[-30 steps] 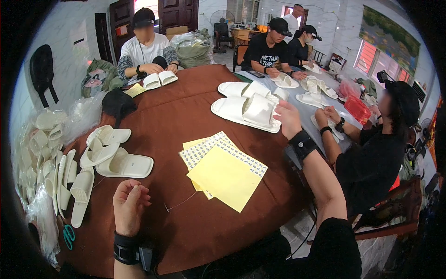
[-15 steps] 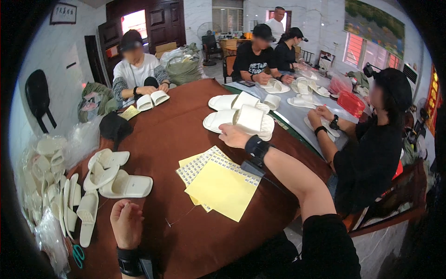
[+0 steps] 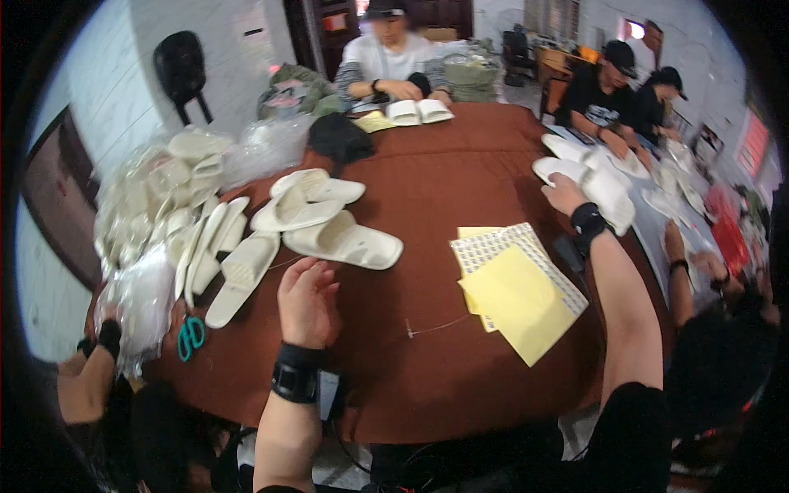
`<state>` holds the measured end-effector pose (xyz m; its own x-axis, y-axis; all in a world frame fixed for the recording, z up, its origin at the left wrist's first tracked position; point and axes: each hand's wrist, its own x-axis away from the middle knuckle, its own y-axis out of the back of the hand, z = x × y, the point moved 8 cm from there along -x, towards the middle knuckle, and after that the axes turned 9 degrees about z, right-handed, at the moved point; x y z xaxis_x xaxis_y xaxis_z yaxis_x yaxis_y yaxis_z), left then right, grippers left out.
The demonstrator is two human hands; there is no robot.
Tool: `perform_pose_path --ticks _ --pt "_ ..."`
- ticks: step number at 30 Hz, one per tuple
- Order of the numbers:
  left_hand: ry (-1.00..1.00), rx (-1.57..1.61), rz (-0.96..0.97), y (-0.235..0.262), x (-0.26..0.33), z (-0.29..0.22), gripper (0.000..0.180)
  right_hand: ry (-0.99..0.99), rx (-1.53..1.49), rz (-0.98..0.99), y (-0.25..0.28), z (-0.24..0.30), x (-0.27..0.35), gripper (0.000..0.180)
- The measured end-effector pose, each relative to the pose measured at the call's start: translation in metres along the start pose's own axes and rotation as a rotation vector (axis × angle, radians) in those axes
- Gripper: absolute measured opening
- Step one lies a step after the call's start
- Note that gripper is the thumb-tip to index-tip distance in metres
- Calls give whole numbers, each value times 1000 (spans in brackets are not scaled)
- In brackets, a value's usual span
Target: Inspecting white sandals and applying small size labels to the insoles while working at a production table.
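My left hand hovers by the near edge of a white slipper, fingers loosely curled and apart, holding nothing. Two more white slippers overlap behind that one, and another lies sole-out to its left. Over at the right edge of the table, my right hand touches a group of white slippers, its fingers apart at their near side; some fingertips are blurred. Between my hands lie yellow sticker sheets, one with rows of small labels. A thin thread tag rests beside them.
Teal-handled scissors lie at the left edge, near plastic-bagged slippers and another person's arm. A black cap sits farther back. Across the brown-covered table, a person handles slippers; others work at the right.
The view has swung left, so the table and slippers appear farther right. My left hand has moved forward, close to the left slippers; my right hand stays by the right-hand slippers.
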<state>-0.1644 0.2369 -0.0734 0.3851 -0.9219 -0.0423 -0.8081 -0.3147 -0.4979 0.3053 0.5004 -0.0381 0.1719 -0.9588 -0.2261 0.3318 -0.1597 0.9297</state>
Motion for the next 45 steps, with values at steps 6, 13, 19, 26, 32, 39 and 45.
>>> perform_pose_path --ticks 6,13,19,26,32,39,45 --pt "-15 39 -123 24 9 -4 28 322 -403 232 -20 175 -12 49" --pt "-33 51 -181 28 11 -7 29 795 -161 441 -63 379 32 73" --pt "2 81 -183 18 10 -2 31 694 -338 396 -126 420 16 65" --pt "36 81 -146 14 10 0 31 705 -276 110 -78 410 20 40" --pt "-13 87 -124 17 11 -3 26 692 -83 -112 3 367 16 36" --pt "-108 -117 -47 -1 17 -23 18 562 -1 -263 79 281 10 37" --pt "-216 -196 -59 5 11 -29 17 504 -93 -351 112 229 15 38"
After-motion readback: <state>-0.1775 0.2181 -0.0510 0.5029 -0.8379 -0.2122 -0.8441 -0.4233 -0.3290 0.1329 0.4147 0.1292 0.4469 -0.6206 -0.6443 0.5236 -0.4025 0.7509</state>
